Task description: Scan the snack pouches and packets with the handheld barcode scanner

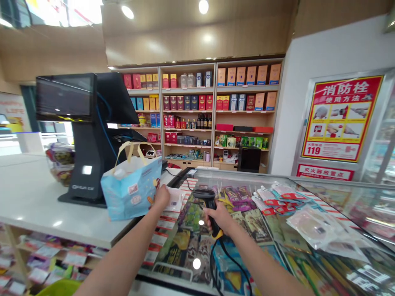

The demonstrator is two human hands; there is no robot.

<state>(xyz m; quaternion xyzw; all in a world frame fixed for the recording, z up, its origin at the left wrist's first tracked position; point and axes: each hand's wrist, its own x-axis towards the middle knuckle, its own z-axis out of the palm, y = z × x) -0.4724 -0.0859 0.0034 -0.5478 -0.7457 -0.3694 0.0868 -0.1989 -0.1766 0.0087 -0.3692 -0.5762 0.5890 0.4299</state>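
My right hand (217, 216) is wrapped shut round the scanner (209, 204) - black handheld, yellow base, at 12 o'clock above the glass case (243, 174). Its long axis runs from the yellow base at lower right up to the head at upper left; the nose points about 10 o'clock, toward my left hand (162, 196). Left hand sits at 11 o'clock against a white packet (175, 200), right beside the blue paper bag (131, 188). Fingers mostly hidden - can't tell if it's pinching the packet, the bag or both. Bag hangs tilted, handles up, over the table (37, 197) edge at 10 o'clock. Good hold here: handle deep in the palm, nose square to the packet, black cord (212, 267) hanging free at 6 o'clock. Till (89, 164) stands behind the bag.
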